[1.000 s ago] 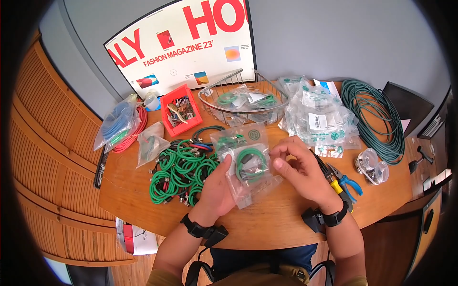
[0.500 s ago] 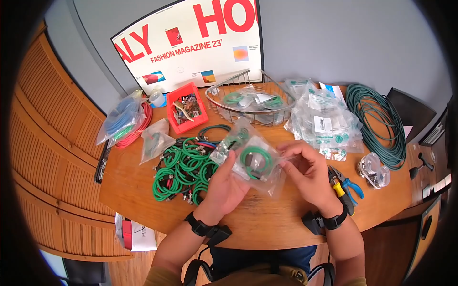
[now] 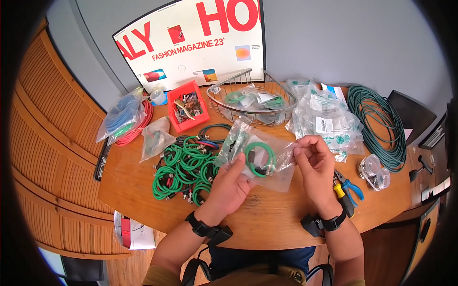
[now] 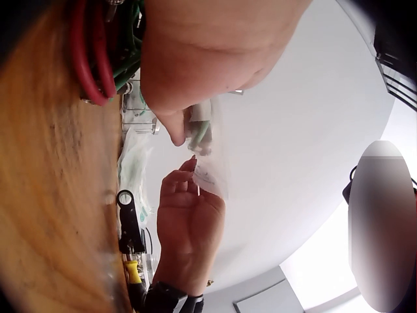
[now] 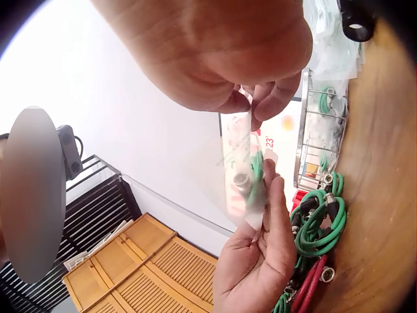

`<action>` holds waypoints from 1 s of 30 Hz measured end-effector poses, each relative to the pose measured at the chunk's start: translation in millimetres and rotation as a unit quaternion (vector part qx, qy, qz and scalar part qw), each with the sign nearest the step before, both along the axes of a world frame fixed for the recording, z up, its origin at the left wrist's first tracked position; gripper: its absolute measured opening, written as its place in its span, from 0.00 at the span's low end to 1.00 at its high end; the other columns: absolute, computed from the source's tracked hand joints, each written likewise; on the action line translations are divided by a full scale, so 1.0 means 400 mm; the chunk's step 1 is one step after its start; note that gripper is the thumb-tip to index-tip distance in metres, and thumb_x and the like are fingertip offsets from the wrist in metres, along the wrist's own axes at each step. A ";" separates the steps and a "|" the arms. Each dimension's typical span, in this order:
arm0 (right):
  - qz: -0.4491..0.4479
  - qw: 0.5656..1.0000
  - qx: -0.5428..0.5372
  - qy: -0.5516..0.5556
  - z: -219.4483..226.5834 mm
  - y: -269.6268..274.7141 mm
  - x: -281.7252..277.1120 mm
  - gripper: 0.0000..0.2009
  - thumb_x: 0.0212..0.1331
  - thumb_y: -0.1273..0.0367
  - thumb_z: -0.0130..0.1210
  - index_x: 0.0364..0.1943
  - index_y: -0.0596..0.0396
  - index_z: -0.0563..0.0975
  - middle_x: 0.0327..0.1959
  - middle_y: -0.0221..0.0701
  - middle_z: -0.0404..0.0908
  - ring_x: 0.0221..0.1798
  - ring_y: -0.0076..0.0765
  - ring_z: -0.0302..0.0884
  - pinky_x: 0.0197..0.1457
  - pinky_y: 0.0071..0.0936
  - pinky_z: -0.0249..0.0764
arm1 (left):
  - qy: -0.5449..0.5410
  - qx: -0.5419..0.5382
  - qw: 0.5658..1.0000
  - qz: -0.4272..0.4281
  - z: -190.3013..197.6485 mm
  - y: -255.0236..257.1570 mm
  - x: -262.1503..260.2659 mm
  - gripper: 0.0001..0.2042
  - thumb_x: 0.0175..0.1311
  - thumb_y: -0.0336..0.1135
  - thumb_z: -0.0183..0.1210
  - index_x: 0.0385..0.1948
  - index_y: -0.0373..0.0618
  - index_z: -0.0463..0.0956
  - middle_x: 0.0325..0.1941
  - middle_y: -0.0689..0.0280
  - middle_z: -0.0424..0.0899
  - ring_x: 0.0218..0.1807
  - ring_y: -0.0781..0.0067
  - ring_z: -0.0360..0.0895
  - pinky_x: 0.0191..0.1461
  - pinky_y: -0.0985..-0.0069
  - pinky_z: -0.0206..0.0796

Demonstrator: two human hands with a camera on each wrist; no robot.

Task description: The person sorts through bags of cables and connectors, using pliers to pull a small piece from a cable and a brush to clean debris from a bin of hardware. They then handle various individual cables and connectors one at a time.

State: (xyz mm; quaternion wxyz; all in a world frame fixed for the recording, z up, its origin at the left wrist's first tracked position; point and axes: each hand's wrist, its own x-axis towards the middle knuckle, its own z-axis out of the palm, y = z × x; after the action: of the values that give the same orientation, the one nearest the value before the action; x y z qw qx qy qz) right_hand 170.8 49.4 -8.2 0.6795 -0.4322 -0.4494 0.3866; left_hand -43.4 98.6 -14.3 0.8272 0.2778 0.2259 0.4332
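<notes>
A clear plastic bag (image 3: 281, 180) with a coiled green cable (image 3: 249, 157) inside is held up over the table between both hands. My left hand (image 3: 228, 187) grips the bag from its left side, thumb on the front and fingers behind. At the bag's right end, my right hand (image 3: 316, 167) pinches the edge between thumb and fingertips, which the right wrist view also shows. Metal connectors show on the bagged cable. Just left of my left hand lies a pile of green coiled cables (image 3: 164, 187) with some red ones among them.
Behind the bag stands a wire basket (image 3: 255, 112) of bagged cables, with a red bin (image 3: 204, 117) of small parts beside it. Flat plastic bags (image 3: 329, 112), a dark green cable coil (image 3: 354, 107), pliers (image 3: 354, 189) and clear round containers (image 3: 383, 178) lie to the right.
My right hand has come onto the bag's right edge and moved slightly right with it. The bag has turned from upright to slanting sideways, stretched between the hands.
</notes>
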 end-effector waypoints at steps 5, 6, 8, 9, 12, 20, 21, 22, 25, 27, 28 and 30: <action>0.019 0.998 -0.033 -0.048 0.045 -0.015 -0.028 0.24 0.67 0.78 0.65 0.63 0.56 0.69 0.59 0.32 0.76 0.58 0.24 0.79 0.56 0.24 0.78 | -0.007 -0.005 1.000 0.027 0.002 0.004 -0.002 0.22 0.85 0.44 0.49 0.73 0.46 0.66 0.73 0.60 0.77 0.74 0.61 0.75 0.79 0.51 0.68; 0.049 0.994 -0.029 -0.090 0.053 -0.019 -0.036 0.29 0.64 0.77 0.69 0.66 0.55 0.67 0.61 0.33 0.74 0.61 0.26 0.78 0.59 0.26 0.78 | -0.007 -0.001 1.000 0.026 0.002 0.003 -0.002 0.22 0.85 0.45 0.49 0.73 0.46 0.65 0.73 0.60 0.76 0.74 0.61 0.75 0.78 0.51 0.68; 0.079 0.986 0.009 -0.145 0.033 -0.015 -0.045 0.38 0.57 0.76 0.75 0.70 0.54 0.64 0.63 0.35 0.73 0.66 0.32 0.75 0.65 0.32 0.79 | -0.006 0.003 1.000 0.024 0.006 0.002 -0.002 0.23 0.85 0.46 0.49 0.74 0.46 0.64 0.74 0.60 0.76 0.74 0.61 0.75 0.78 0.51 0.69; 0.079 0.986 0.008 -0.145 0.032 -0.018 -0.047 0.38 0.57 0.76 0.75 0.70 0.54 0.64 0.63 0.35 0.73 0.66 0.32 0.75 0.65 0.32 0.79 | -0.018 -0.006 1.000 0.018 0.012 0.000 -0.004 0.23 0.85 0.43 0.50 0.75 0.46 0.62 0.74 0.60 0.75 0.74 0.60 0.74 0.78 0.52 0.69; 0.096 0.989 -0.041 -0.105 0.030 -0.021 -0.048 0.38 0.58 0.77 0.74 0.71 0.54 0.64 0.64 0.35 0.72 0.67 0.31 0.75 0.66 0.32 0.79 | -0.014 0.022 1.000 -0.004 0.005 -0.004 -0.006 0.25 0.82 0.33 0.54 0.77 0.47 0.60 0.74 0.61 0.74 0.75 0.62 0.73 0.78 0.55 0.69; 0.098 0.992 -0.041 -0.064 0.033 -0.019 -0.044 0.34 0.62 0.79 0.70 0.70 0.55 0.64 0.61 0.34 0.76 0.63 0.27 0.78 0.64 0.28 0.79 | 0.032 0.090 0.995 -0.039 0.003 -0.012 -0.014 0.43 0.66 0.11 0.58 0.83 0.49 0.49 0.77 0.60 0.69 0.76 0.64 0.70 0.79 0.63 0.65; 0.098 0.992 -0.041 -0.064 0.031 -0.018 -0.046 0.34 0.62 0.79 0.70 0.70 0.55 0.64 0.61 0.34 0.76 0.63 0.27 0.78 0.64 0.28 0.79 | 0.032 0.097 0.994 -0.035 0.003 -0.012 -0.013 0.44 0.66 0.11 0.59 0.83 0.49 0.49 0.76 0.60 0.69 0.76 0.65 0.71 0.79 0.63 0.66; 0.087 0.994 -0.034 -0.054 0.027 -0.015 -0.048 0.34 0.62 0.79 0.71 0.70 0.56 0.65 0.58 0.33 0.78 0.59 0.25 0.79 0.60 0.26 0.79 | 0.032 0.104 0.994 -0.030 0.002 -0.012 -0.012 0.45 0.65 0.11 0.59 0.83 0.49 0.49 0.76 0.60 0.70 0.75 0.65 0.71 0.78 0.64 0.66; 0.065 0.994 -0.042 -0.075 0.014 -0.012 -0.039 0.33 0.62 0.78 0.72 0.68 0.57 0.66 0.51 0.31 0.81 0.51 0.21 0.81 0.51 0.22 0.79 | 0.084 0.145 0.985 -0.037 0.005 -0.014 -0.008 0.46 0.63 0.11 0.62 0.83 0.49 0.49 0.75 0.61 0.71 0.74 0.67 0.72 0.77 0.65 0.68; 0.051 0.991 -0.058 -0.106 0.005 -0.010 -0.035 0.32 0.61 0.78 0.72 0.67 0.58 0.67 0.48 0.30 0.83 0.46 0.19 0.81 0.46 0.20 0.78 | 0.095 0.149 0.984 -0.035 0.001 -0.014 -0.006 0.47 0.63 0.11 0.63 0.82 0.48 0.49 0.74 0.62 0.71 0.74 0.67 0.72 0.76 0.65 0.69; 0.044 0.993 -0.052 -0.092 0.001 -0.008 -0.039 0.31 0.61 0.77 0.72 0.66 0.58 0.67 0.46 0.30 0.83 0.43 0.18 0.81 0.43 0.19 0.77 | 0.107 0.153 0.982 -0.032 -0.001 -0.014 -0.006 0.47 0.62 0.12 0.64 0.82 0.48 0.49 0.73 0.62 0.72 0.73 0.68 0.73 0.76 0.65 0.70; 0.037 0.995 -0.045 -0.078 0.007 -0.010 -0.042 0.31 0.61 0.77 0.73 0.65 0.59 0.68 0.43 0.30 0.84 0.40 0.16 0.80 0.40 0.19 0.76 | 0.100 0.167 0.981 -0.020 0.002 -0.015 0.002 0.46 0.62 0.13 0.65 0.82 0.47 0.50 0.73 0.62 0.72 0.73 0.68 0.73 0.75 0.65 0.70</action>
State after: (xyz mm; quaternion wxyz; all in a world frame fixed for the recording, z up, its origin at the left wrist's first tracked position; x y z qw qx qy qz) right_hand 154.2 45.5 -5.4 0.6075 -0.4746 -0.4986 0.3964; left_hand -42.6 92.7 -13.4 0.7509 0.4585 0.2258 0.4182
